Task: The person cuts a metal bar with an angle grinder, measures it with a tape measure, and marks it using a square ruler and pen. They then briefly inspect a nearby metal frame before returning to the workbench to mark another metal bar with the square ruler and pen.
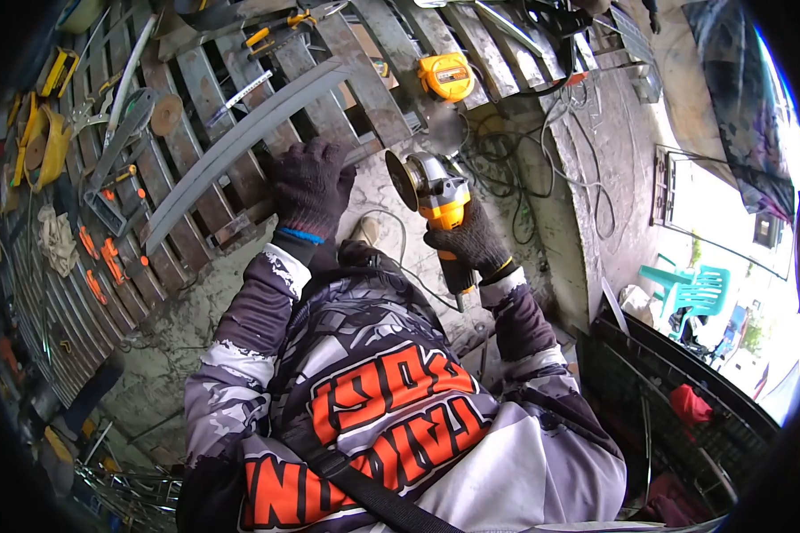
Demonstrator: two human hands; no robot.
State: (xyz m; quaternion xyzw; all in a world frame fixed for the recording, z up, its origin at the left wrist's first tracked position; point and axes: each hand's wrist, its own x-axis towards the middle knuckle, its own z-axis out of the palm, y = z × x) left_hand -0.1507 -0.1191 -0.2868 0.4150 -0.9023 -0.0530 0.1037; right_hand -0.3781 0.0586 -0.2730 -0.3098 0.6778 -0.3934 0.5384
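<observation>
My right hand, in a dark knit glove, is wrapped around the body of a yellow and black angle grinder. Its disc faces left, toward my other hand, with a gap between them. My left hand, gloved too, rests at the near edge of the slatted metal table. Its fingers are curled, and what they grip is hidden beneath them. Just beyond lies a long grey metal bar, slanting across the slats.
Orange-handled clamps, a loose brown disc and yellow tools lie on the table's left. A yellow case sits at the far edge. Black cables coil on the right. A green plastic chair stands outside.
</observation>
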